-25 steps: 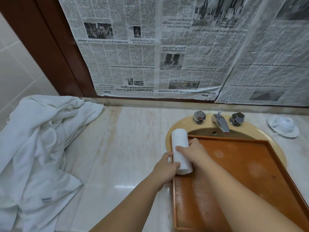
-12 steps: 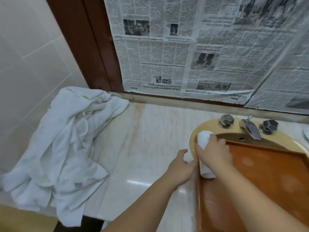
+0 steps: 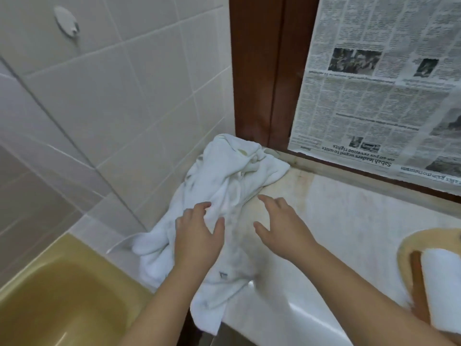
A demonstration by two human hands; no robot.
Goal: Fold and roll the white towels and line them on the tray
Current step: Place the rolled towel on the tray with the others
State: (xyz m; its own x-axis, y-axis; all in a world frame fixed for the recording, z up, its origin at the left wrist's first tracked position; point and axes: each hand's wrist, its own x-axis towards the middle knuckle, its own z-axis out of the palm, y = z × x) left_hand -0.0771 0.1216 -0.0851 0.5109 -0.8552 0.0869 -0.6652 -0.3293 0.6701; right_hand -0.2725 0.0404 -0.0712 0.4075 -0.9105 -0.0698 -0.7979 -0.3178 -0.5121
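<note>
A heap of loose white towels [image 3: 224,191] lies crumpled on the left end of the marble counter [image 3: 349,226], hanging over its front edge. My left hand [image 3: 197,236] hovers over the heap with fingers spread, touching or nearly touching the cloth. My right hand [image 3: 282,226] is spread open above the bare counter just right of the heap, holding nothing. At the far right, a rolled white towel [image 3: 441,283] lies along the left edge of the brown wooden tray [image 3: 417,290], which sits over the yellow sink.
A yellow bathtub [image 3: 62,295] lies below the counter at the lower left. Tiled wall rises on the left. A dark wooden frame [image 3: 262,71] and taped newspaper [image 3: 374,96] stand behind the counter.
Both hands have let go of the rolled towel, leaving it on the tray, and swung left to the towel heap. The view has turned left with them.
</note>
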